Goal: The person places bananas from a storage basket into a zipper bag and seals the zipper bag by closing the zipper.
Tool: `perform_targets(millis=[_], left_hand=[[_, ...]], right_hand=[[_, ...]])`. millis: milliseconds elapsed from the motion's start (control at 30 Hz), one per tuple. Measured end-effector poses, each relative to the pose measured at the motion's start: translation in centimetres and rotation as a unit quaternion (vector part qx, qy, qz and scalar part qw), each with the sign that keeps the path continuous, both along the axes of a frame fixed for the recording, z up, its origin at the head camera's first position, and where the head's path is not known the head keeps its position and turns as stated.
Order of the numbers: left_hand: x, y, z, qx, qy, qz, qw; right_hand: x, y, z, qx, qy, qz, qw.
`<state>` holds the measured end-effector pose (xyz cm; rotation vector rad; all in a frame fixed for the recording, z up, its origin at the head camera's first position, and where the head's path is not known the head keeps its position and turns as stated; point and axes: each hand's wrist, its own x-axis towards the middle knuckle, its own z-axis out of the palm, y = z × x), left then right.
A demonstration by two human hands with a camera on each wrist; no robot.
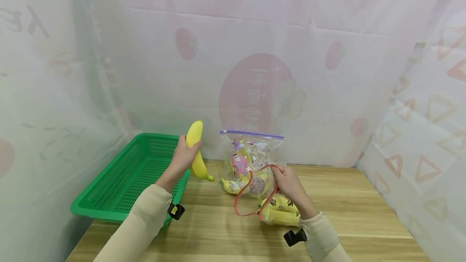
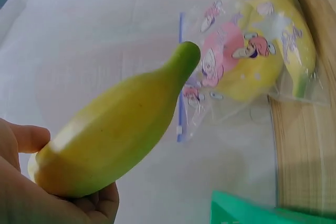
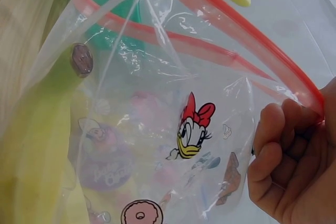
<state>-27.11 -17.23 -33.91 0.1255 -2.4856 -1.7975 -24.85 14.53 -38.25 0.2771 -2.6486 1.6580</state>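
My left hand (image 1: 185, 153) grips a yellow banana (image 1: 198, 165) above the table, to the right of the green basket; its greenish stem end points away from the palm in the left wrist view. With curled fingers my right hand (image 1: 289, 185) pinches the red rim of a clear zip bag (image 3: 210, 114), whose mouth gapes open. Bananas (image 3: 37, 145) lie inside that bag, low on the table. Behind it stands a second clear zip bag (image 1: 255, 155) with a purple zip and cartoon prints, also holding bananas (image 2: 294, 51).
A green plastic basket (image 1: 81, 207) with perforated walls stands at the left of the wooden table (image 1: 346, 197). White printed sheeting (image 1: 153, 51) hangs behind and along both sides. The purple-zip bag is close to the back sheet.
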Motion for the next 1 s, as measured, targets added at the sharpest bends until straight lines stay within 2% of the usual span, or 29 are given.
perform_targets(millis=[133, 333, 467, 567, 733, 1000], left_hand=[[0.5, 1.2, -0.2, 0.009, 0.011, 0.006, 0.9999], [1.4, 2.8, -0.5, 0.044, 0.013, -0.016, 0.9988], [2.0, 3.7, -0.7, 0.061, 0.011, -0.020, 0.9979], [2.3, 4.3, -1.1, 0.078, 0.012, -0.023, 0.9966], [3.1, 5.3, -1.8, 0.099, 0.010, -0.031, 0.9946], [4.2, 6.5, -2.4, 0.131, 0.018, -0.034, 0.9907]], right_hand=[[0.1, 0.0, 0.0, -0.004, 0.000, 0.003, 1.000], [0.0, 0.1, 0.0, -0.013, -0.006, 0.006, 1.000], [1.4, -0.5, 1.8, -0.007, -0.009, 0.002, 1.000], [1.7, -0.7, 2.1, -0.003, -0.010, -0.002, 1.000], [0.2, 0.0, 0.2, -0.002, -0.011, -0.009, 1.000], [0.0, 0.1, -0.2, -0.012, -0.009, 0.001, 1.000]])
